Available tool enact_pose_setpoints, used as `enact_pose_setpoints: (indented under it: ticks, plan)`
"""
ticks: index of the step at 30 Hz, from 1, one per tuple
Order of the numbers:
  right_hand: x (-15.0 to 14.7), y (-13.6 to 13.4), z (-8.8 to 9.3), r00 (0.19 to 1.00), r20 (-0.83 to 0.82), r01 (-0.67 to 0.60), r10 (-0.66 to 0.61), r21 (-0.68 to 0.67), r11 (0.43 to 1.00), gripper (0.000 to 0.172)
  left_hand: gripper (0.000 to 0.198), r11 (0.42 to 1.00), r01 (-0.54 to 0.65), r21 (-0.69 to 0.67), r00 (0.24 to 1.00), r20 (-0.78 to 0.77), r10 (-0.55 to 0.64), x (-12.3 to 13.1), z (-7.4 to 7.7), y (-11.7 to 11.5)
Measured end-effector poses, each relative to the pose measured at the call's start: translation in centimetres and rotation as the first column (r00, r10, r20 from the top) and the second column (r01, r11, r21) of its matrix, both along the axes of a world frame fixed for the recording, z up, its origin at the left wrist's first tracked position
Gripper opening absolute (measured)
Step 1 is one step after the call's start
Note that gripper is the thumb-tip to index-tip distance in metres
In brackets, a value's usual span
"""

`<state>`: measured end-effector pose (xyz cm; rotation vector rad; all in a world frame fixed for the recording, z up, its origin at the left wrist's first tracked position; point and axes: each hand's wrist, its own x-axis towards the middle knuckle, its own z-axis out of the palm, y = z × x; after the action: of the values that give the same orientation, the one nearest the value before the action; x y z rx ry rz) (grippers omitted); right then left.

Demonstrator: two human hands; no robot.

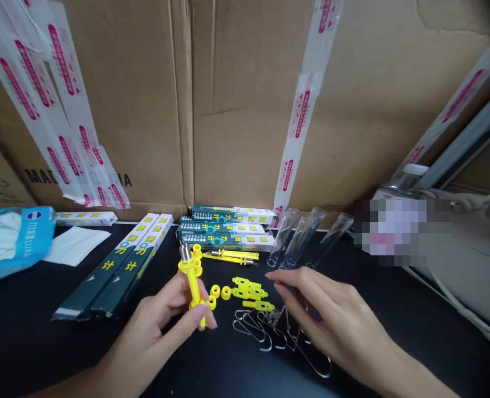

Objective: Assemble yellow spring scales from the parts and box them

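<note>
My left hand (162,323) grasps the yellow rod (192,282) upright, near centre, with its lower end hidden behind my fingers. My right hand (331,320) is released, fingers spread over the wire hooks (253,329) on the desk (29,331), covering some; contact is unclear.

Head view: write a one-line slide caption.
Left hand holds a yellow plastic rod upright; right hand hovers over wire hooks on a black table.
</note>
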<state>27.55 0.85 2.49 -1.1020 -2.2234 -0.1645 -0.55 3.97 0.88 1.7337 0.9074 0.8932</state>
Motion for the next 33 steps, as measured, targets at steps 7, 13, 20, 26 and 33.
enact_pose_setpoints:
  ticks: [7, 13, 20, 26, 33]
  plan:
    - [-2.1, -1.2, -2.0, 0.962, -0.233, -0.119, 0.144, 0.118, 0.986, 0.03, 0.017, 1.0, -0.001, -0.025, 1.0, 0.003, 0.001, -0.3, 0.3, -0.2]
    - [-3.1, -0.9, -1.9, 0.944, -0.3, -0.128, 0.139, 0.055, 0.99, 0.026, 0.012, 0.993, -0.008, -0.114, 0.999, 0.053, 0.014, -0.2, -0.3, 0.1]
    - [-2.6, -0.7, -2.1, 0.93, -0.368, -0.019, 0.008, -0.026, 1.0, 0.02, 0.014, 0.989, 0.03, -0.147, 1.0, 0.013, -0.028, -0.3, -0.9, -0.3]
    - [-2.7, -0.7, -2.2, 0.918, -0.395, 0.014, -0.035, -0.057, 0.998, 0.019, 0.02, 0.993, 0.06, -0.101, 0.997, -0.04, -0.064, -0.5, -0.5, 0.0]
    - [-2.7, -0.7, -2.2, 0.92, -0.391, -0.002, -0.033, -0.087, 0.996, 0.019, 0.021, 0.979, -0.004, -0.202, 0.999, 0.041, 0.013, -0.3, -1.1, 0.7]
